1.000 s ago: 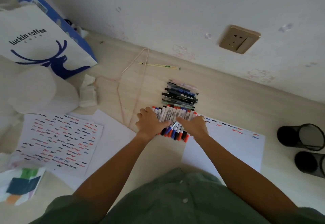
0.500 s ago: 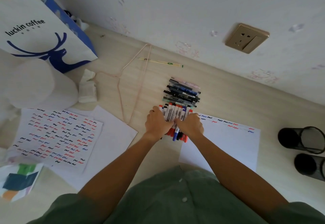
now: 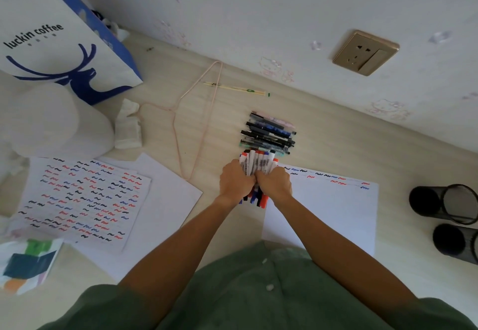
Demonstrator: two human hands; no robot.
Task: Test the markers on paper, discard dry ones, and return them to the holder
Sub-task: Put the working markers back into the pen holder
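Note:
A bundle of white-barrelled markers point(image 3: 257, 162) with red, blue and black caps lies at the table's centre. My left hand point(image 3: 236, 181) grips the bundle from the left and my right hand point(image 3: 275, 182) grips it from the right, fingers curled round it. Coloured caps stick out below my hands. Beyond the bundle lies a stack of dark pens point(image 3: 269, 134). A test sheet point(image 3: 333, 208) with a few squiggles along its top sits to the right. Two black mesh holders point(image 3: 445, 204) lie on their sides at the right edge.
A sheet full of squiggles point(image 3: 80, 197) lies on blank paper at left. A coffee paper bag point(image 3: 59, 45), white rolls point(image 3: 51, 122), crumpled tissue point(image 3: 128, 125), a pink wire hanger point(image 3: 196, 122) and chopsticks point(image 3: 235, 88) sit along the back. A wall socket point(image 3: 364, 52) is above.
My two hands have drawn together, squeezing the spread row of markers into a tight bundle and curling round it.

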